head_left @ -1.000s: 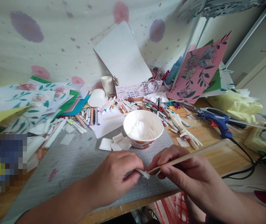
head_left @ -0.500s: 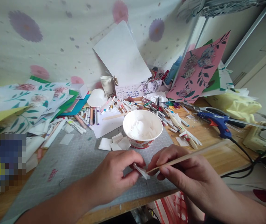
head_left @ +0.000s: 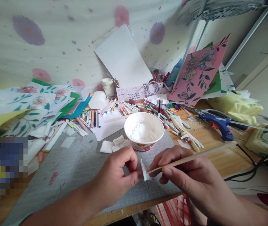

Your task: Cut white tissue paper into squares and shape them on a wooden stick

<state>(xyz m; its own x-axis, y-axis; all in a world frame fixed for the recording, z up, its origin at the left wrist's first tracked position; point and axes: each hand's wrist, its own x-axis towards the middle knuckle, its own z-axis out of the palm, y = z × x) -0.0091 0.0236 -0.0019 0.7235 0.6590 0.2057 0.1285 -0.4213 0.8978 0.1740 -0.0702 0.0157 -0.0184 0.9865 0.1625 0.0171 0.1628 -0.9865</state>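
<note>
A thin wooden stick (head_left: 183,161) lies slanted in my right hand (head_left: 183,169), pinched between thumb and fingers. Its narrow tip meets a small folded piece of white tissue paper (head_left: 144,170). My left hand (head_left: 122,169) is closed at the paper's left side, the thumb tip against its lower edge and the index finger curled back. Just beyond both hands stands a white paper bowl (head_left: 144,130) with white tissue pieces inside. Several white paper squares (head_left: 107,147) lie left of the bowl, partly behind my left hand.
A grey cutting mat (head_left: 77,166) covers the table's front. Many markers (head_left: 129,106) are strewn behind the bowl. To the right lie a blue glue gun (head_left: 216,122) with a black cable (head_left: 254,171) and scissors (head_left: 206,112). Flower pictures (head_left: 204,69) stand at the sides.
The tissue piece has turned more upright at the stick's tip. My left index finger has drawn back from it and curled. My right hand has hardly moved.
</note>
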